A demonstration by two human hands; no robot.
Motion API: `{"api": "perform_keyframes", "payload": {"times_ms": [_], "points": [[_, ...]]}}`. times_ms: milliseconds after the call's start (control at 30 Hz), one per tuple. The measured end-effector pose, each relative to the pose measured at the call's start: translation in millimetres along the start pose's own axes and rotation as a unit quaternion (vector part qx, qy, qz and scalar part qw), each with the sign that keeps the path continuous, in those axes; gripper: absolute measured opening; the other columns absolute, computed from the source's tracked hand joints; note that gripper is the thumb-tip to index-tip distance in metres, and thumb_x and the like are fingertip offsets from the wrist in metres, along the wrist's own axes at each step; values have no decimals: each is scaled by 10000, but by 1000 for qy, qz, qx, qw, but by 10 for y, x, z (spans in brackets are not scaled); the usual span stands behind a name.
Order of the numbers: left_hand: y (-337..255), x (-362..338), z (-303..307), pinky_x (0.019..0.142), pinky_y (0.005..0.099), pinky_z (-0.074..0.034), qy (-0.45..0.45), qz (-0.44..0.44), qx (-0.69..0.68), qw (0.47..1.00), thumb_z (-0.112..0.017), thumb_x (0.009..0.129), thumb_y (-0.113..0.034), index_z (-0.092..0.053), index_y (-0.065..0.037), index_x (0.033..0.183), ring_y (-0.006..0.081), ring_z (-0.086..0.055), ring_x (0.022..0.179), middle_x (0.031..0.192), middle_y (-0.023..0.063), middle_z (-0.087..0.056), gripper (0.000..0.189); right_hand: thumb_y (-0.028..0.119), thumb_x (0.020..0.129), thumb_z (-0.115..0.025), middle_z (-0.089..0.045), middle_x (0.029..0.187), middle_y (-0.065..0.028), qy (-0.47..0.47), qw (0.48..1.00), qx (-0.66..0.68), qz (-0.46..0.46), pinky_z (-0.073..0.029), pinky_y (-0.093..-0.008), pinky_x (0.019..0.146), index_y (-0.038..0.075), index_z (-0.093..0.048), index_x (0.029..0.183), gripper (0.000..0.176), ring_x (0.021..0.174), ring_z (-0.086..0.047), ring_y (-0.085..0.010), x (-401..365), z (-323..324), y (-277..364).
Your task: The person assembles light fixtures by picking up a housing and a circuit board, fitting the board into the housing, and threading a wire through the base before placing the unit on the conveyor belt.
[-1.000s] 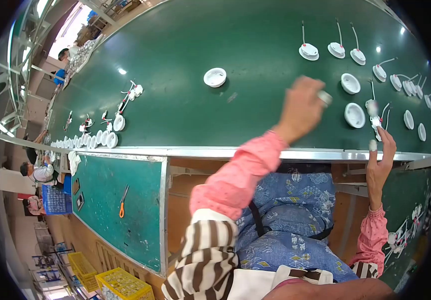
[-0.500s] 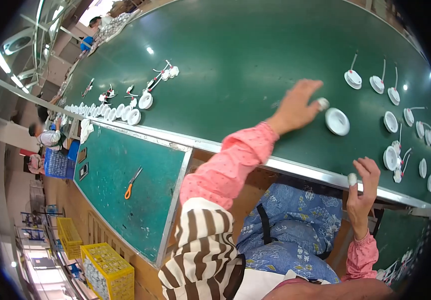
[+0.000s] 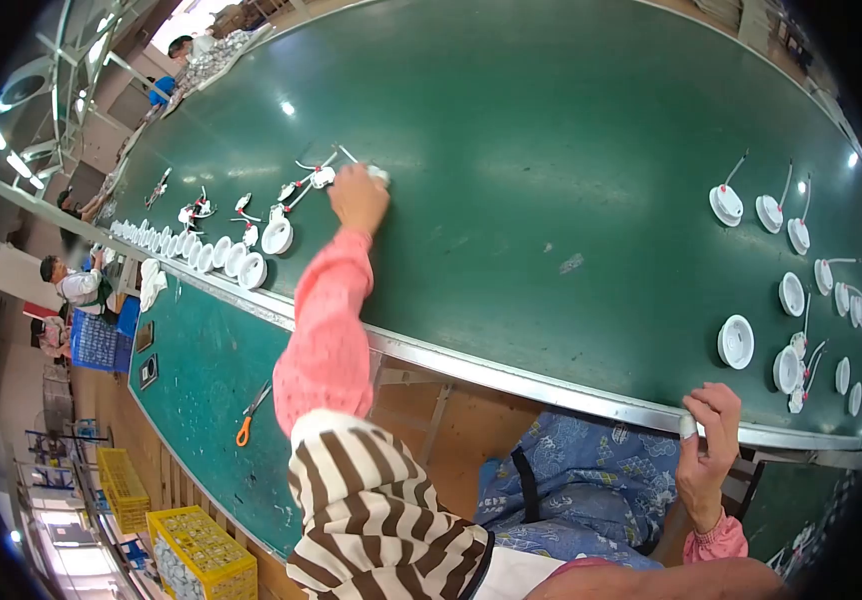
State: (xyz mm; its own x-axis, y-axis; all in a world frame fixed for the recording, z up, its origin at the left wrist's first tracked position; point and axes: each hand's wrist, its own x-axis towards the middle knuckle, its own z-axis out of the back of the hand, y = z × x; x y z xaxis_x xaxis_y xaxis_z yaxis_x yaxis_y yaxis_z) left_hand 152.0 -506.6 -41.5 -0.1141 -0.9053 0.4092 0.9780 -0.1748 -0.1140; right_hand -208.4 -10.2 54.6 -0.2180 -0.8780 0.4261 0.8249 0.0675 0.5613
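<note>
My left hand reaches to the upper left over the green table. Its fingers close on a white wired piece, mostly hidden under them; a wire sticks out above. A second wired piece lies beside the fingers. White tape wraps the thumb. At the table's front edge, my right hand is loosely curled with thumb and fingers apart, holding nothing; its thumb is taped too. Nearest to it is a round white dish.
A row of white dishes runs along the left edge. Wired dishes stand at the right. Orange-handled scissors lie on the lower board. A yellow crate and a seated person are farther left.
My left hand has moved far left, from near the single dish to the wired pieces, and closed there. The view has shifted. My right hand now rests at the table edge.
</note>
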Motion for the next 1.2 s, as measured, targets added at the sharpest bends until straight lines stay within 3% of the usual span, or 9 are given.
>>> {"api": "perform_keyframes", "payload": {"times_ms": [133,267,433,500,633,800,933,967,1200], "points": [[-869,-1038,535,868,491,-502,-21,-76,-277,958,-665,793,-38,-583,-5,1149,441,-598,1012,1106,219,-589,367,-123,731,-608,-631,1062,-166,1,999,31,18,-475,-473,960,-24,-665,1045,334,1074,-595,-392,90,-120,114],[-1579,-1797,1070,810,283,-552,177,2,-566,805,-595,864,86,-567,38,1225,154,-666,1015,1123,116,-657,365,11,878,-654,-663,1095,-138,92,965,219,-110,-501,-373,921,6,-667,1151,273,1045,-638,-262,169,-372,270],[-2322,-2763,1572,934,291,-537,203,-36,-725,657,-576,894,111,-485,45,1334,169,-632,1094,1260,122,-578,454,119,981,-607,-653,1175,-63,124,686,627,-348,-506,-287,829,1,-588,1297,338,1064,-630,-143,249,-562,318],[-2461,-3075,1591,827,286,-540,170,-94,-673,714,-690,862,47,-547,16,1302,172,-631,1024,1166,116,-598,463,106,998,-573,-664,1140,-51,88,633,680,-360,-519,-299,837,23,-622,1234,255,1030,-635,-125,108,-520,232],[-2512,-3436,1969,836,294,-546,287,-178,-640,690,-678,849,84,-520,12,1402,153,-649,993,1136,101,-631,580,116,1014,-570,-680,1046,-29,36,688,619,-377,-527,-271,790,44,-660,1096,142,942,-643,-97,-293,-264,70],[-2535,-3252,2183,872,418,-500,47,-371,-405,834,-695,817,14,-646,-45,1239,352,-632,1035,1108,155,-662,429,173,1030,-594,-647,883,-12,52,824,477,-302,-496,-252,690,12,-633,1025,166,796,-590,-68,-749,17,-123],[-2695,-3295,2282,850,448,-477,211,-527,-375,733,-613,845,13,-626,-73,1240,332,-621,1035,1085,120,-660,405,161,1018,-615,-642,862,-15,137,940,275,-148,-475,-222,668,-10,-616,1003,172,778,-574,-43,-909,302,-31],[-2649,-3360,2252,757,406,-501,341,-501,-351,713,-587,854,53,-641,-55,1188,311,-648,911,983,118,-662,356,152,1013,-615,-643,855,-21,125,918,329,-180,-477,-228,665,-12,-611,1015,164,773,-581,-52,-943,341,-38],[-2761,-3883,2277,601,325,-495,298,-350,-523,718,-572,898,70,-674,4,1030,240,-643,648,794,131,-642,179,103,986,-629,-672,895,-70,94,707,611,-344,-448,-216,516,-1,-588,1080,146,664,-643,-122,-1134,440,13]]}}
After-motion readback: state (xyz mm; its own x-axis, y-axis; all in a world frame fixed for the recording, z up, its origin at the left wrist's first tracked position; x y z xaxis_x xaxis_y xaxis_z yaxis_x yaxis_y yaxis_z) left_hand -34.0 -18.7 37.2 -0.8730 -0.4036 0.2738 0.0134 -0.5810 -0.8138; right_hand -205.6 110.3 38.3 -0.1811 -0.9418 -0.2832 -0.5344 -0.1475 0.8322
